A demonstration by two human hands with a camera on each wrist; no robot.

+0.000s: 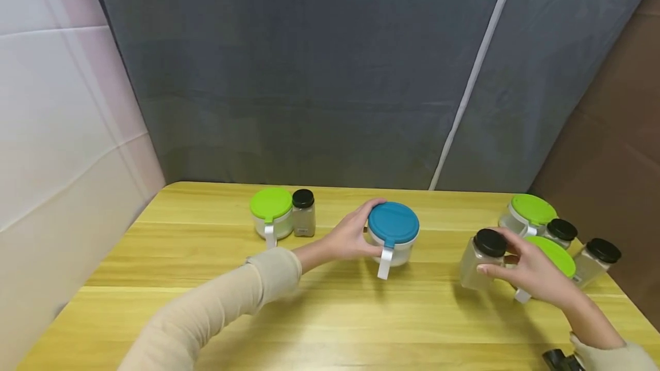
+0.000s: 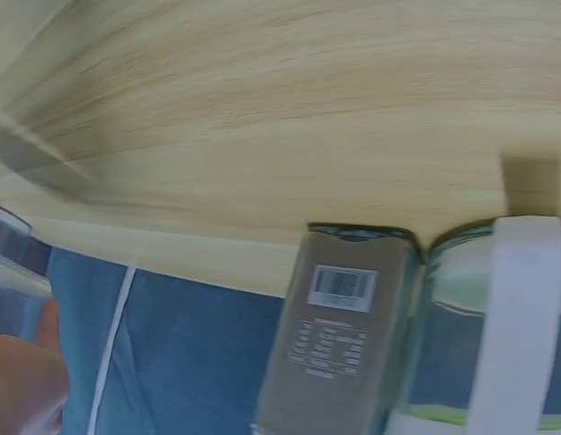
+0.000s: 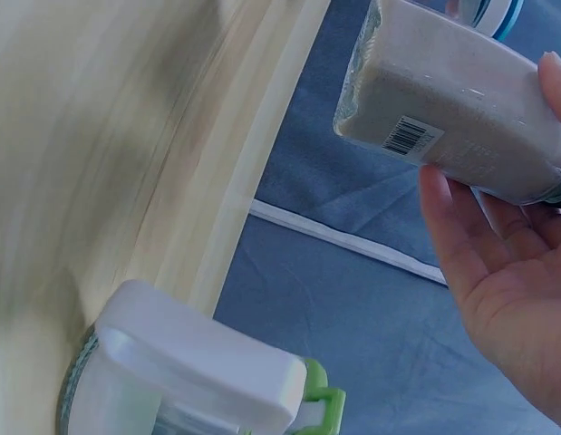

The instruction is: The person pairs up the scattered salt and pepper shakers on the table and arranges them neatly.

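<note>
Grips a black-lidded jar in the right hand, with thumb and fingers narrowed on its upper body, long axis near upright, seemingly clear of the wooden table. Has a green-lidded pot just beside, at three o'clock from the jar. Holds a blue-lidded pot in the left hand, with widely spread thumb and fingers, handle toward seven o'clock; cannot tell whether resting on wood. Sets jar well apart from left hand, between three and four o'clock. Farther off, toward ten o'clock, shows a second jar.
</note>
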